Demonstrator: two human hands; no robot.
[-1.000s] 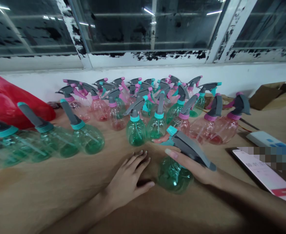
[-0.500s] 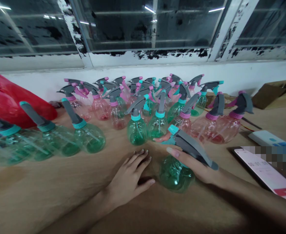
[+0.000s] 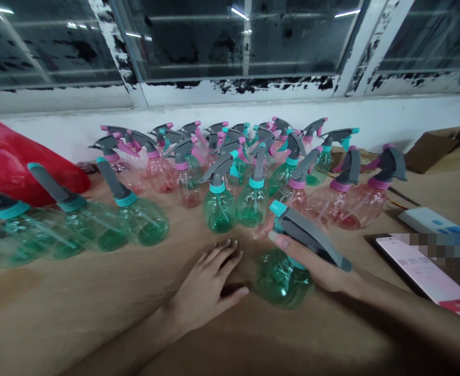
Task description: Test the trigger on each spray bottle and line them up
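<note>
My right hand [image 3: 312, 261] is closed around the neck and trigger of a green spray bottle [image 3: 283, 282] with a grey and turquoise head. Its fingers wrap the turquoise trigger, and the nozzle points away and to the left. The bottle appears to stand on the wooden table [image 3: 128, 313]. Just left of it, my left hand [image 3: 210, 287] lies flat on the table, fingers spread and holding nothing. Beyond my hands stand two more green spray bottles [image 3: 219, 209], close together and upright.
Pink and green spray bottles [image 3: 161, 172] crowd the back of the table. More green bottles [image 3: 144, 222] stand in a row at left, before a red plastic bag [image 3: 30, 167]. At right lie a phone [image 3: 418, 271], a white device [image 3: 429, 222] and an open cardboard box [image 3: 437, 151].
The fingers of my right hand have drawn in, pulling the trigger back toward the bottle's neck. My left hand stays flat in the same spot.
</note>
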